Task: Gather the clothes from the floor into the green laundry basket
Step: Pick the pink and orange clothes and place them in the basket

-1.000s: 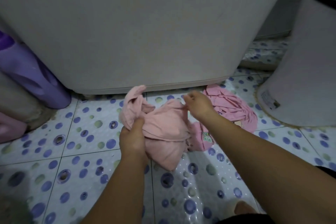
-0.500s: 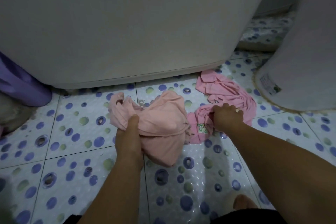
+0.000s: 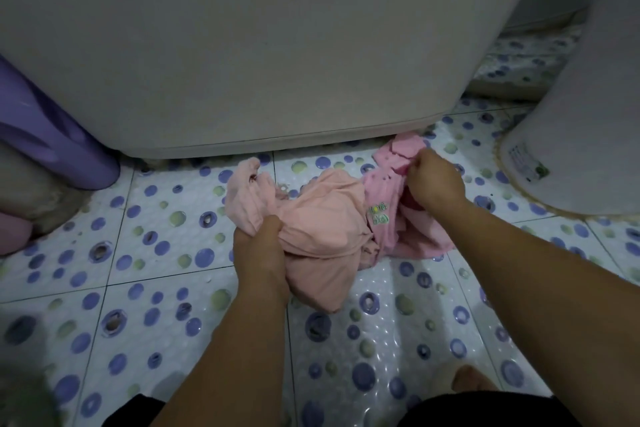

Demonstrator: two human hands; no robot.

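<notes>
A bunched peach garment (image 3: 322, 229) lies on the dotted tile floor in front of a large white appliance. My left hand (image 3: 259, 253) is clenched on its left side. To its right sits a pink garment (image 3: 391, 218) with a small green patch. My right hand (image 3: 434, 182) is closed on the pink garment's upper part and holds it slightly off the floor. No green laundry basket is in view.
The white appliance (image 3: 259, 45) fills the top of the view. A white round container (image 3: 581, 135) stands at the right. A purple object (image 3: 45, 149) and a pink item (image 3: 14, 236) sit at the left. My bare foot (image 3: 471, 381) is at the bottom right.
My right hand has gone from the peach garment to the pink one, gripped it and pulled it up and in. The pink cloth is now more bunched. My left hand kept its grip.
</notes>
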